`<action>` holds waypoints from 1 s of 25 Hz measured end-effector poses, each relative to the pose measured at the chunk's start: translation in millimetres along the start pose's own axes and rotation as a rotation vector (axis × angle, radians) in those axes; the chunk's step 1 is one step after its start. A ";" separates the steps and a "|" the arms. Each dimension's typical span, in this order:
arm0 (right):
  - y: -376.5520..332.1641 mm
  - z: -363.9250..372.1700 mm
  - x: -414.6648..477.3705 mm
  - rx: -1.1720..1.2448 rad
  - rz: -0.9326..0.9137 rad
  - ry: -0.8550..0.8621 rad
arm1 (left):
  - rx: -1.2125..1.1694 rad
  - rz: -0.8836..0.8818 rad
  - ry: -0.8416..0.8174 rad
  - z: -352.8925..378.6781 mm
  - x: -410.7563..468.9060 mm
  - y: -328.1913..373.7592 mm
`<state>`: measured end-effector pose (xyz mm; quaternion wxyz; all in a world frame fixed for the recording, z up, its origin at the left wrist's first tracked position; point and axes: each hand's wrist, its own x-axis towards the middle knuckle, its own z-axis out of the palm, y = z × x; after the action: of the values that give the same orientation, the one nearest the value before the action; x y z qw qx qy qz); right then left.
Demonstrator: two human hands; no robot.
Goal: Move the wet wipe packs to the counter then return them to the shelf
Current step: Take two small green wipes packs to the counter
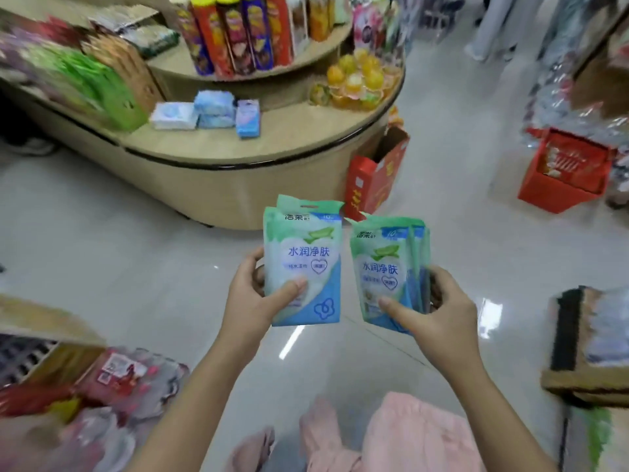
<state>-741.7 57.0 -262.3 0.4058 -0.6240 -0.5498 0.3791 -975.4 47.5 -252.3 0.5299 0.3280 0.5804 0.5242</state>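
My left hand (pixel 252 298) grips a small stack of green-and-blue wet wipe packs (pixel 303 253), held upright, thumb across the front. My right hand (pixel 439 311) grips a second stack of the same wet wipe packs (pixel 388 267), tilted a little to the right. Both stacks hang in the air over the floor, side by side and apart. Ahead stands a curved beige counter (pixel 238 148), with several blue and white tissue packs (pixel 211 112) lying on its lower tier.
Snack tubes (pixel 235 32) and orange jelly cups (pixel 357 80) fill the counter's tiers. A red carton (pixel 374 172) leans at its right end; a red basket (pixel 565 172) sits on the floor at right. Bottled packs (pixel 129 376) lie at lower left, boxes (pixel 585 345) at right.
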 end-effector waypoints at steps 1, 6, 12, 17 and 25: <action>-2.6 13.0 12.4 -0.006 0.002 -0.034 | -0.004 0.006 0.021 -9.3 14.7 6.5; -6.1 71.1 110.1 -0.029 0.018 -0.165 | -0.058 0.028 0.137 -38.0 116.6 24.6; -27.0 131.9 282.6 -0.004 0.014 -0.284 | -0.095 -0.020 0.221 -39.7 262.4 39.7; -58.9 182.2 424.9 -0.049 -0.031 -0.327 | -0.149 -0.091 0.264 -44.6 367.2 45.5; -62.3 288.7 571.1 0.096 0.199 -0.320 | -0.185 -0.260 0.189 -91.1 554.9 48.7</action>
<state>-968.9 654.6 -330.8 0.3032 -0.5871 -0.5241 0.5374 -1195.2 554.7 -366.3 0.5640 0.1494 0.6144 0.5311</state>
